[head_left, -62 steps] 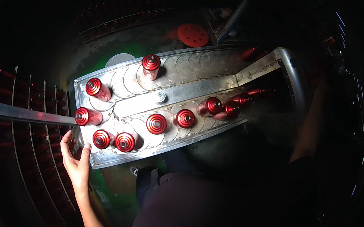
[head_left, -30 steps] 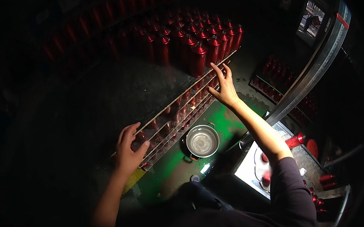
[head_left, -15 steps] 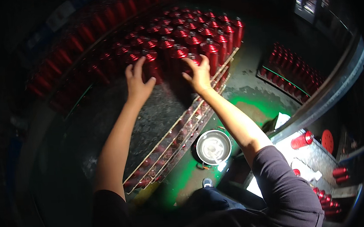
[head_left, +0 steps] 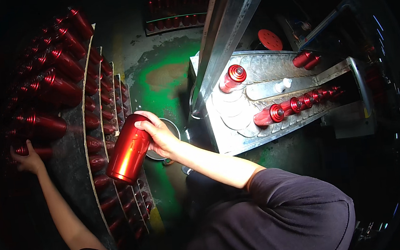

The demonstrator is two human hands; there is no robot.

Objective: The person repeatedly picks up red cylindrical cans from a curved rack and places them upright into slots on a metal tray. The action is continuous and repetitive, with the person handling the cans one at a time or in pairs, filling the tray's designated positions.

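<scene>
My right hand point(head_left: 157, 134) is wrapped round a shiny red metal bottle point(head_left: 128, 152), thumb across its upper side. This bottle hangs tilted in front of the stacked layers; its neck does not show. Far to the left, my left hand point(head_left: 28, 160) has thumb and fingers around the top of another red bottle point(head_left: 44, 152). That one stands at the edge of a dense group of red bottles point(head_left: 63, 87) with ringed shoulders, on the dark top layer point(head_left: 72, 160) of the stack. Dim light partly hides the left fingertips.
A lit metal conveyor point(head_left: 232, 143) of overlapping plates stands at the right, carrying a red bottle point(head_left: 232, 78) and a row of several more point(head_left: 269, 115). An upright metal post point(head_left: 218, 33) rises at its near corner. A round pan point(head_left: 174, 127) is partly hidden behind my right hand.
My view has swung right. My right hand has taken a bottle and carried it away from the group, toward the conveyor. My left hand has closed around another bottle's top.
</scene>
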